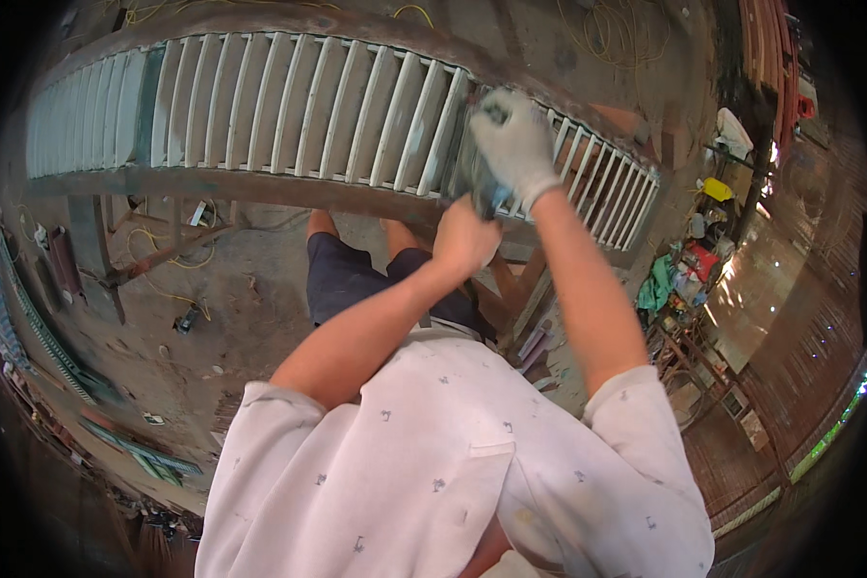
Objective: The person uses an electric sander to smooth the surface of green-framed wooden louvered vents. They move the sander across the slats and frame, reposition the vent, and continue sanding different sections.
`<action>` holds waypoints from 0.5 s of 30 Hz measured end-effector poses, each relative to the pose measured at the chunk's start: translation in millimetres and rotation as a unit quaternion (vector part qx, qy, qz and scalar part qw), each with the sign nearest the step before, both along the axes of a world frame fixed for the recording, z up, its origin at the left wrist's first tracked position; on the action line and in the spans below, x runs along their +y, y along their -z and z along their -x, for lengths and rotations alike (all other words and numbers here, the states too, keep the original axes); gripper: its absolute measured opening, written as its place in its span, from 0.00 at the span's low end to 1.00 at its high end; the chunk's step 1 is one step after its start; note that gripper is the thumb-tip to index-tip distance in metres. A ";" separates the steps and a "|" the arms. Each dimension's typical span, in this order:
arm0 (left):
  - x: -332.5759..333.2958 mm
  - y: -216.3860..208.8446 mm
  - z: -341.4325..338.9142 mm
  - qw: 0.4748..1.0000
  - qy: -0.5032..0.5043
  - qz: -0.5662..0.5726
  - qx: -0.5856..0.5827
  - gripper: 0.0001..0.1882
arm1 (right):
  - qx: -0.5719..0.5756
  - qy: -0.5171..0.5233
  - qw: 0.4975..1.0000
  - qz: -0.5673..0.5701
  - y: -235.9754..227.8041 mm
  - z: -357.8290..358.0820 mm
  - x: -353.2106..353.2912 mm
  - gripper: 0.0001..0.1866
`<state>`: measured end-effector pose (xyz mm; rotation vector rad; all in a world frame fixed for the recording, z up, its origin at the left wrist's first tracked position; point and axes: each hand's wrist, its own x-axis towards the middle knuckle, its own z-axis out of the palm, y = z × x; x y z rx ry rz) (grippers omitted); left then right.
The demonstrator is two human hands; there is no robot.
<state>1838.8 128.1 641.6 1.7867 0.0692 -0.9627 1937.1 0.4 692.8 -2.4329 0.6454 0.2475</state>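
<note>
A long louvered shutter point(303, 106) with whitish slats and worn, darker frame rails lies flat across in front of me. My right hand point(515, 144), in a whitish work glove, is closed over the top of a greyish hand tool point(465, 173). The tool rests over the crossrail between two slatted sections; it is blurred, so its exact kind does not show. My bare left hand point(466, 241) is closed round the tool's near end, at the shutter's near edge. The fingers of both hands are partly hidden.
The shutter lies on a wooden stand with dark legs point(91, 241). Yellow cords point(178, 252) trail over the floor. A small tool point(188, 318) lies at left. Green slatted panels point(144, 448) lie lower left. A green bag point(655, 284), a yellow bottle point(716, 189) and clutter line the right.
</note>
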 end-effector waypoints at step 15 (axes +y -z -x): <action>-48.6 1.2 -67.1 0.999 0.027 0.020 0.014 0.20 | 0.009 0.044 0.998 0.045 -6.2 -60.2 -60.5 0.14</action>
